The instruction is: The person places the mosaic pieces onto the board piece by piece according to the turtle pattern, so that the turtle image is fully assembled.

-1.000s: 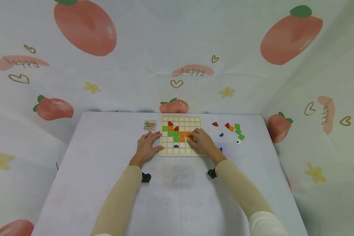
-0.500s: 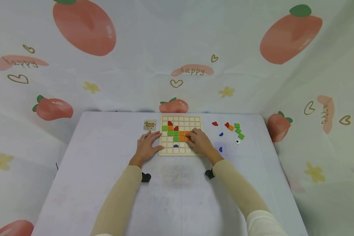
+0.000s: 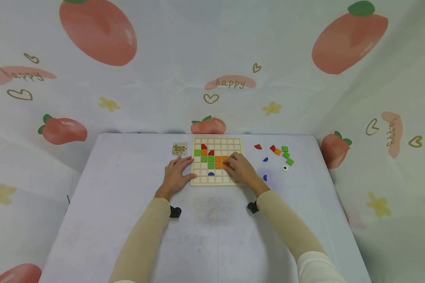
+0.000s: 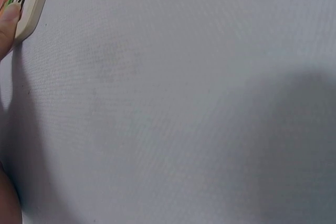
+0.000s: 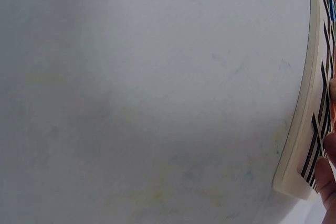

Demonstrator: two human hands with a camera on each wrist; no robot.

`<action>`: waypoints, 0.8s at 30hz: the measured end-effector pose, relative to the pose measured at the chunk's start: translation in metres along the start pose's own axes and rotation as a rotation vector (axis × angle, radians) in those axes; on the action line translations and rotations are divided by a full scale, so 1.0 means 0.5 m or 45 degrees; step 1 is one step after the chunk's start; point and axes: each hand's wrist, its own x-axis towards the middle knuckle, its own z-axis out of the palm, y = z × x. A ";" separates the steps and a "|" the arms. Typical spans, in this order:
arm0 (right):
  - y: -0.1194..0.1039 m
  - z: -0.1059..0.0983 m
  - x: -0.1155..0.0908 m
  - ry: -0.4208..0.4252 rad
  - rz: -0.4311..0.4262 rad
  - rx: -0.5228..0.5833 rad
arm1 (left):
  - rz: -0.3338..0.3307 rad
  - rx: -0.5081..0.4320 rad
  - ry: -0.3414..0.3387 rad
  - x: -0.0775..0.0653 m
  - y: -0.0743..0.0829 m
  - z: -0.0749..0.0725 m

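Two hands are at the board [image 3: 235,142] on the table [image 3: 212,251]. The left hand [image 3: 175,175] has its thumb and fingers spread wide apart, and it touches the left edge of the board. In the left wrist view, a thumb tip rests on the board near a corner.

The right hand [image 3: 242,169] has bent fingers, and the tips come in close at an orange tile [image 3: 223,165]. That tile is on the board, next to more orange tiles [image 3: 218,159]. I cannot tell if the fingers pinch it or just press it, because they hide part of it.

The left arm [image 3: 141,239] slants in from the left and the right arm [image 3: 292,226] from the right. The right hand reaches over the board and covers some squares.

A second ago, the orange at the right fingertips stuck out crooked. Now it sits more in line. The right wrist is a bit more to the left, so the low blue piece [image 3: 265,178] shows better. The left hand stays put
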 end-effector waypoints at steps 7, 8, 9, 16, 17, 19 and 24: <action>0.010 -0.010 -0.008 0.017 0.047 -0.148 | 0.012 0.003 0.001 0.000 0.001 0.001; 0.013 -0.012 -0.009 0.016 0.074 -0.194 | 0.014 0.001 0.003 0.000 0.001 0.001; 0.016 -0.014 -0.011 0.009 0.101 -0.236 | 0.015 0.004 0.004 0.000 0.001 0.001; 0.062 -0.026 -0.023 -0.050 0.300 -0.320 | 0.020 0.003 0.011 0.001 -0.002 0.001; 0.071 -0.028 -0.025 -0.055 0.326 -0.310 | 0.022 0.001 0.013 0.001 -0.002 0.001; 0.089 -0.034 -0.031 -0.064 0.372 -0.303 | 0.027 -0.003 0.014 0.001 -0.002 0.000; 0.124 -0.063 -0.047 -0.114 0.485 -0.262 | 0.027 0.002 0.008 0.000 -0.002 0.000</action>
